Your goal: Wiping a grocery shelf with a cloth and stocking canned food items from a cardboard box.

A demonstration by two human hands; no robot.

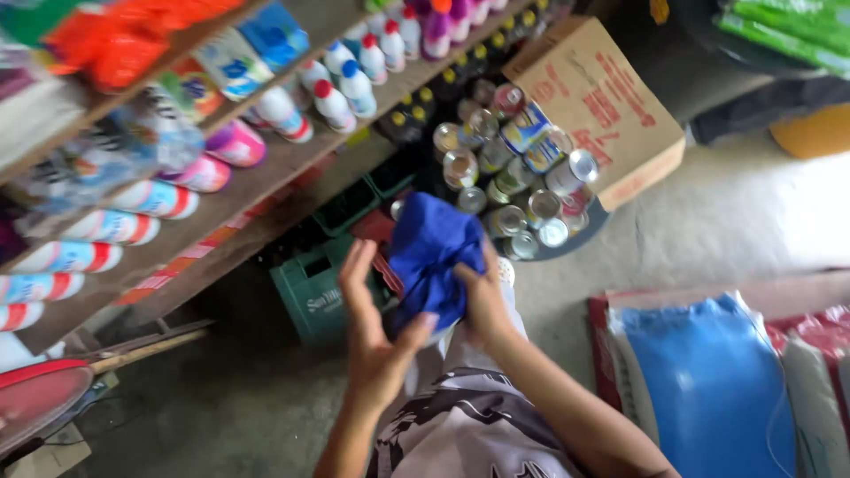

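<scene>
A crumpled blue cloth (431,248) is bunched up in the middle of the head view. My right hand (482,301) grips its right side with closed fingers. My left hand (372,327) touches its left side, thumb pressed against the cloth and the other fingers stretched out and apart. Behind the cloth lies a round tray (584,232) piled with several metal cans (522,168). A green crate (314,292) stands just left of my left hand. Something white shows under the cloth, mostly hidden.
Wooden shelves (266,173) at left carry rows of bottles and packets. A cardboard box (602,106) sits behind the cans. Filled sacks, one with a blue plastic liner (708,381), stand at lower right. A red flat object with a wooden handle (53,389) lies at lower left.
</scene>
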